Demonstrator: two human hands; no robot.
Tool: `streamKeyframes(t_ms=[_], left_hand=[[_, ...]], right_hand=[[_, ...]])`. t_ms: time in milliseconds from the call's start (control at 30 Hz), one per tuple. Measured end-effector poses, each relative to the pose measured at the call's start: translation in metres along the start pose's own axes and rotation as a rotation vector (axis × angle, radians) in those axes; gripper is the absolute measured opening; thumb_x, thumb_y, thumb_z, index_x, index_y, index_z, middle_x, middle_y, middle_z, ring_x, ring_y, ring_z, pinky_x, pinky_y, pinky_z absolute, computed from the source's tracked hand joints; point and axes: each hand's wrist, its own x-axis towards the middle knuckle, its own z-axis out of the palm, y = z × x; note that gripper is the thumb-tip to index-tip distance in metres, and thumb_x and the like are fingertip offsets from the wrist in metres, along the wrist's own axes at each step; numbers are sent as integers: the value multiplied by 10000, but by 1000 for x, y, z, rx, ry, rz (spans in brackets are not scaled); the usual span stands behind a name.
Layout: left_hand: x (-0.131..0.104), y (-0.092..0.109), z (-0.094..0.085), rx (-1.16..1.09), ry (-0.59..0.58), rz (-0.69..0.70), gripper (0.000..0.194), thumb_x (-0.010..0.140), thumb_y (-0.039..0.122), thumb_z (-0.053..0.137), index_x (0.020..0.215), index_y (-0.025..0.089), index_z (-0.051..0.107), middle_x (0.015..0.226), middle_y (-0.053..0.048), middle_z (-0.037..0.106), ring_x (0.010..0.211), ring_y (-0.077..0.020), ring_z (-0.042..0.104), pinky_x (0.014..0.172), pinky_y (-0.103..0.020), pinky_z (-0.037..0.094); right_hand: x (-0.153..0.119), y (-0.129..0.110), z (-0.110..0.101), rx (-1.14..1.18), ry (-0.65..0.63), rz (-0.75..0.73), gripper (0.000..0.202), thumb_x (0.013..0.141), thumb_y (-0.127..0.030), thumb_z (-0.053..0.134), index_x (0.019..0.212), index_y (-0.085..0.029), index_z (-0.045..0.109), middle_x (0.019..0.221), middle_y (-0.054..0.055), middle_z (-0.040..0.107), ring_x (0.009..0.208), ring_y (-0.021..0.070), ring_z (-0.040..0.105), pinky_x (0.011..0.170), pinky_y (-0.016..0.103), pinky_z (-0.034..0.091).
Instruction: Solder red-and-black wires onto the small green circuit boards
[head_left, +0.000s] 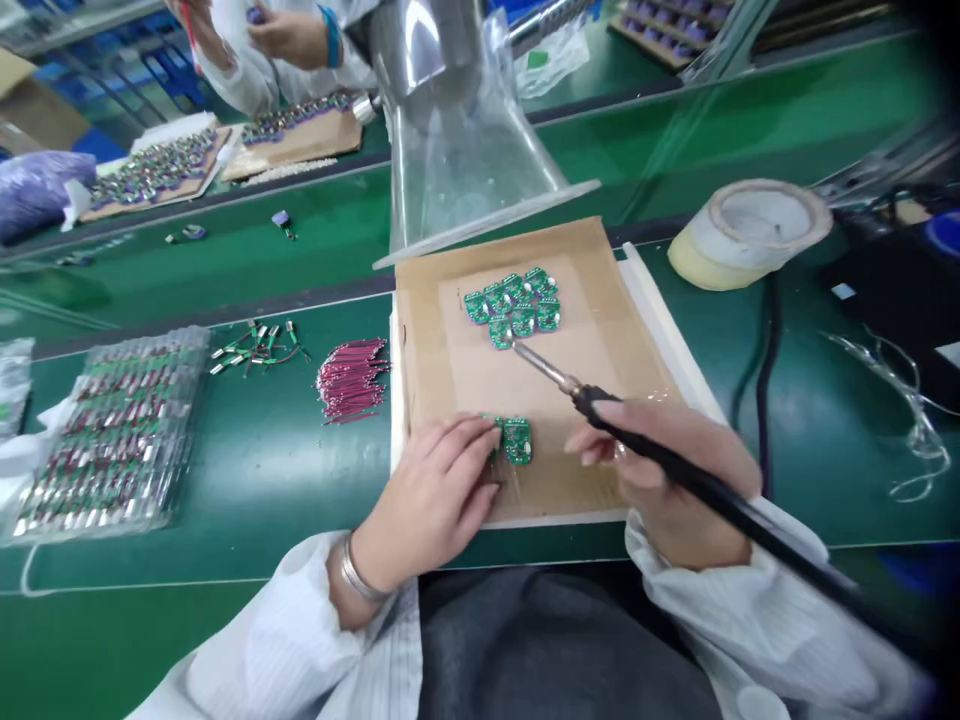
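Observation:
My right hand grips a soldering iron by its black handle; its metal tip points up and left, close to the lower row of green circuit boards on a brown cardboard sheet. Near the sheet's front edge, my left hand has its fingers pressed together over a small circuit board, mostly hidden beneath them. Just right of those fingertips lies another green circuit board. Left of the sheet is a bundle of short red wires.
A clear fume hood hangs behind the sheet. Small wired parts and a plastic tray of parts lie left. A tape roll sits right, beside a dark cable. Across the bench, a co-worker's hands hold something small.

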Motion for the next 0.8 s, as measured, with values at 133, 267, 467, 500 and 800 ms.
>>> streamKeyframes(t_ms=[133,267,467,500,800], left_hand=[[1,-10,6,-60,29,-98,521,917,281,547,1402,142,419,1412,-115,530,1265,-281,474,1065,-481,422],[6,-8,13,-65,65,-163,376,927,286,529,1279,153,525,1299,-101,601,1161,-285,521,990,-479,453],[-1,-4,6,-41,155,-256,345,903,280,576,1220,149,543,1210,-109,610,1105,-270,528,952,-442,455],[-4,-10,1,-26,188,-296,278,908,269,569,1160,153,568,1151,-101,628,1066,-258,539,927,-426,461],[-47,-85,-30,317,163,-710,52,871,172,592,835,187,625,899,-55,648,877,-236,551,794,-369,435]], right_hand=[[4,-2,14,-201,-251,-129,192,899,-196,626,1088,-225,644,865,38,682,768,170,654,665,285,512],[4,5,25,-462,-462,-200,184,885,-292,654,1047,-210,628,966,89,668,935,258,646,779,380,525],[4,14,14,-490,-393,-215,194,858,-257,670,1038,-206,617,1006,99,687,931,271,651,778,402,524],[4,13,12,-472,-369,-211,213,846,-244,684,1043,-203,612,1031,102,694,951,278,652,796,410,525],[7,4,15,-349,-293,-215,283,794,-115,704,1037,-217,604,1033,76,731,922,275,677,830,448,540]])
